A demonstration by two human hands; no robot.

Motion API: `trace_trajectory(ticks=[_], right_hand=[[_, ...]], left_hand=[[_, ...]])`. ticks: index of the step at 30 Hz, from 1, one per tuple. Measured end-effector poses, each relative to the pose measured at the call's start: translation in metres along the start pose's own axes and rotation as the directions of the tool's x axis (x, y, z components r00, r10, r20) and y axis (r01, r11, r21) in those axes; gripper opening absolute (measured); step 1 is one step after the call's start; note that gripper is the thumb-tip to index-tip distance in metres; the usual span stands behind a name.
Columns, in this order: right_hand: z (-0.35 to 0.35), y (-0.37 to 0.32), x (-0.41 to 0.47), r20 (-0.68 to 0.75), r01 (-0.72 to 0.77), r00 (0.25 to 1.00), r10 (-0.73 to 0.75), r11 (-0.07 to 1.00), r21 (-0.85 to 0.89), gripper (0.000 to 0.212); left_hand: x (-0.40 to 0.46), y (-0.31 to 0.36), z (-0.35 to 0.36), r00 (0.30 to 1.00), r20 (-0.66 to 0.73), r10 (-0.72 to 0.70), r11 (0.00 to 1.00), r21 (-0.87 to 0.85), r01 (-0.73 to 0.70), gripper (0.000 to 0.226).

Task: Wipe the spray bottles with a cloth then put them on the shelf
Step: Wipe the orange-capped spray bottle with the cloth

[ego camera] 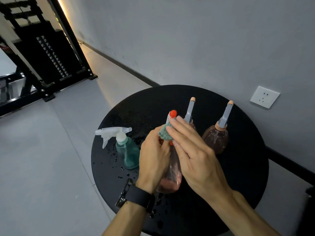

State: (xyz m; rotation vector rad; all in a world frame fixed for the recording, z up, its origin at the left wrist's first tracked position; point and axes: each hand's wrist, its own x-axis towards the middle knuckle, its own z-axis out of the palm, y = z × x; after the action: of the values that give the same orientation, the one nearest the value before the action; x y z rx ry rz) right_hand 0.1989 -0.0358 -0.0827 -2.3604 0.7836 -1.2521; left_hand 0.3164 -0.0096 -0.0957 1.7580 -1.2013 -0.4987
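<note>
Wiping stage, head view. The left hand point(154, 159) grips a pink spray bottle point(171, 178) around its upper body, holding it tilted above the round black table point(238, 193). The right hand point(190, 150), fingers nearly straight, presses a small green cloth point(164, 133) against the bottle's neck, just below the red nozzle point(173, 113). A teal spray bottle point(128, 154) with a white trigger stands to the left; two brown bottles, one point(216, 138) in plain sight and the other point(190, 109) mostly hidden behind the right hand, stand near the wall. Water droplets point(119, 160) speckle the tabletop around the teal bottle. A black shelf frame point(51, 65) stands well apart, at upper left. To wipe well, the bottle should probably be turned in the gripping hand while the cloth stays folded around the neck and trigger, where moisture tends to collect; a firm hold matters, since a wet bottle is likely slippery.
</note>
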Motion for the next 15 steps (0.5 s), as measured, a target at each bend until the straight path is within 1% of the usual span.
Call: trace_trajectory(ticks=[2,3,6,9,12,15], right_hand=[[0.002,-0.003,-0.002,0.009,-0.007,1.0,0.006,1.0,0.02,0.037],[0.002,-0.004,-0.003,0.014,-0.008,1.0,0.008,0.999,0.034,0.037],[0.003,-0.006,-0.006,0.042,0.001,0.999,-0.004,0.998,0.071,0.036],[0.001,-0.008,-0.007,0.062,0.043,0.997,-0.048,0.996,0.081,0.035],[-0.002,-0.01,-0.003,-0.01,0.091,0.996,-0.091,0.993,0.072,0.034],[-0.004,-0.01,0.003,-0.113,0.037,0.993,-0.031,0.998,0.047,0.036]], left_hand=[[0.002,-0.005,-0.003,0.999,-0.006,0.039,0.998,0.041,-0.039,0.026],[0.002,-0.007,-0.004,0.999,-0.013,0.046,0.999,0.026,-0.045,0.029],[0.002,-0.005,-0.012,0.999,-0.026,-0.021,0.994,-0.107,0.018,0.03],[0.003,-0.008,-0.016,0.999,-0.029,-0.016,0.989,-0.145,0.012,0.024],[0.003,-0.009,-0.014,0.999,-0.012,-0.033,0.98,-0.197,0.03,0.026],[0.002,-0.002,-0.008,1.0,0.019,-0.012,0.987,-0.157,0.015,0.022]])
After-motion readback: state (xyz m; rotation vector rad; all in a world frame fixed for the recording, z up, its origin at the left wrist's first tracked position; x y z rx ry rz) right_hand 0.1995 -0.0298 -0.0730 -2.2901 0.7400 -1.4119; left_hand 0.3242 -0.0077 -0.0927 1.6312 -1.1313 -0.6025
